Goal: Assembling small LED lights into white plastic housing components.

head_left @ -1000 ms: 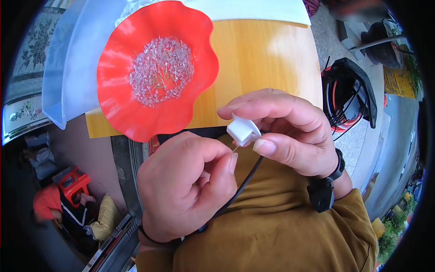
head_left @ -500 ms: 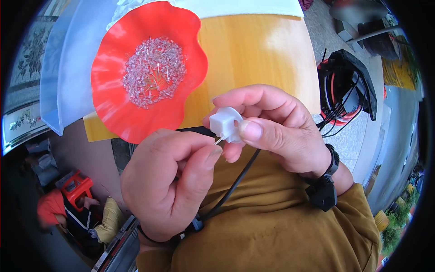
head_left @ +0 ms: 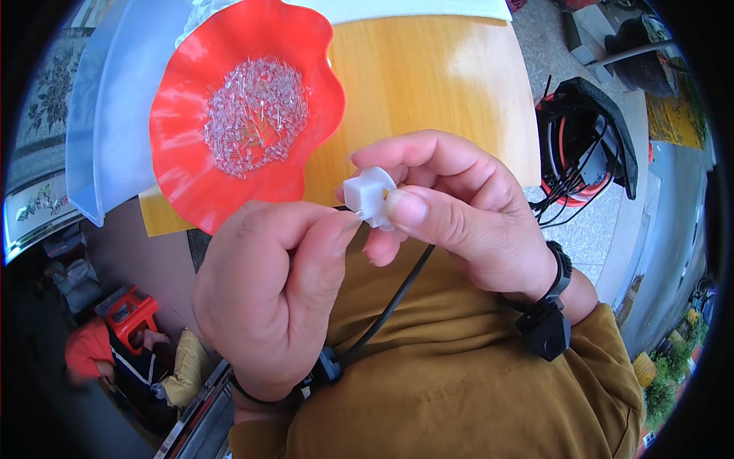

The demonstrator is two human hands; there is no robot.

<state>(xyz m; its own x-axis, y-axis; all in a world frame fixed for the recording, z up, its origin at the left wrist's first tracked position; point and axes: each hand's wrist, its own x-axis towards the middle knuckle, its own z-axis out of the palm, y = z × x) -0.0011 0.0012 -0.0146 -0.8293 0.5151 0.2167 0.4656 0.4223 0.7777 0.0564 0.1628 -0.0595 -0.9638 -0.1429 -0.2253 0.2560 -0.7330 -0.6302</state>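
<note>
We've got a glossy plastic bowl (head_left: 180, 145), smooth white plastic piece (head_left: 368, 191), shiny wood-look tabletop (head_left: 428, 84) and matt cloth shirt (head_left: 474, 359).

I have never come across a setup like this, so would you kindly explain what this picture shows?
There is no robot here: these are a person's own bare hands, seen from above. The camera is worn on the person's head, and its wide fisheye lens bends straight edges near the rim. The right hand holds a small white piece between thumb and fingers. The left hand pinches what looks like a thin pin against it, though its details are too small to tell. On the yellow-brown table sits a red, wavy-rimmed bowl with a heap of small clear pieces inside.
</note>
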